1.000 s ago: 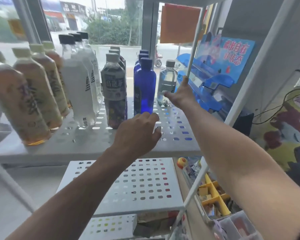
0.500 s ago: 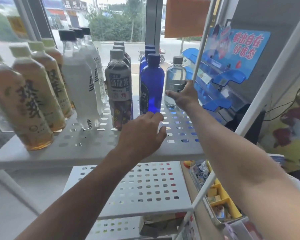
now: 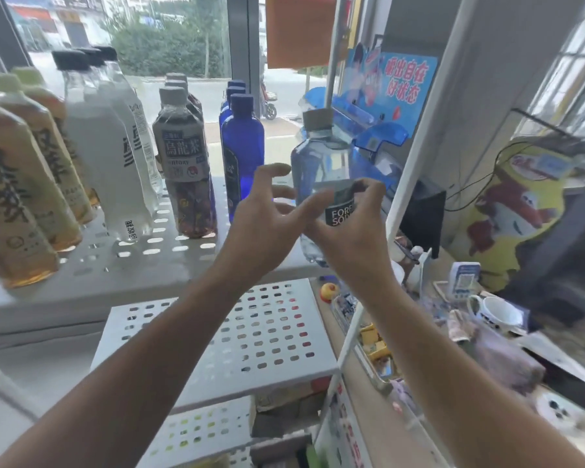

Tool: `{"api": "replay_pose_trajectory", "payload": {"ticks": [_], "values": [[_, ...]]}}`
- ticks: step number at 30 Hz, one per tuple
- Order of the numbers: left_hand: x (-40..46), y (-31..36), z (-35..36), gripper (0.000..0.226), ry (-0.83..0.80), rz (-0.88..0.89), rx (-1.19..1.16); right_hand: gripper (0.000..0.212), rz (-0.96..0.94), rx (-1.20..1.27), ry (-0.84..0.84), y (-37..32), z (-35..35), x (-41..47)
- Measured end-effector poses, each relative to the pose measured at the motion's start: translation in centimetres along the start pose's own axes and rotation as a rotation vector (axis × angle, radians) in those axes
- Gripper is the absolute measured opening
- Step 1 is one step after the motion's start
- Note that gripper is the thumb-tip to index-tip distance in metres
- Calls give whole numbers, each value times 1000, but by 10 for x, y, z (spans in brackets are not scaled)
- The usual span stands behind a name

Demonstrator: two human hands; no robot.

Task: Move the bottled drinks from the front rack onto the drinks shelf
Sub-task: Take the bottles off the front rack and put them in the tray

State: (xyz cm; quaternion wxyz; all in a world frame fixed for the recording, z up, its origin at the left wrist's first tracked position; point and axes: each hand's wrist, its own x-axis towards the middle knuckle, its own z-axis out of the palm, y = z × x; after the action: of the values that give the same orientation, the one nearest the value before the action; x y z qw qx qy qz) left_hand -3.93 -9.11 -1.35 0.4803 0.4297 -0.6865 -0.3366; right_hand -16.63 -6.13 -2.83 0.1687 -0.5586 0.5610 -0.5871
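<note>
Gripping a clear plastic soda-water bottle with a grey cap and dark label, my right hand has thumb and fingers clamped around its lower half, just off the right front edge of the white perforated metal shelf. The bottle tilts slightly and appears lifted clear of the shelf surface. My left hand is beside it with fingers spread apart, holding nothing, fingertips close to the bottle's left side. On the shelf stand a cobalt-blue plastic bottle, a dark oolong tea bottle, a cloudy white bottle with a black cap and amber tea bottles with pale caps, in rows.
</note>
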Motion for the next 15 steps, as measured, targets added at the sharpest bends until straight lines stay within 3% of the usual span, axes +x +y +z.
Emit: {"api": "replay_pose_trajectory", "payload": {"ticks": [3,10,15], "values": [[-22,9,16,76,-69,-29,-41,74,59,-37,-38,-3,-20,-40],[-85,25,52,54,-219,-61,-212,79,162,19,-125,4,-85,-125],[-116,38,96,59,-378,-81,-263,80,266,-37,-30,15,-131,-180]]}}
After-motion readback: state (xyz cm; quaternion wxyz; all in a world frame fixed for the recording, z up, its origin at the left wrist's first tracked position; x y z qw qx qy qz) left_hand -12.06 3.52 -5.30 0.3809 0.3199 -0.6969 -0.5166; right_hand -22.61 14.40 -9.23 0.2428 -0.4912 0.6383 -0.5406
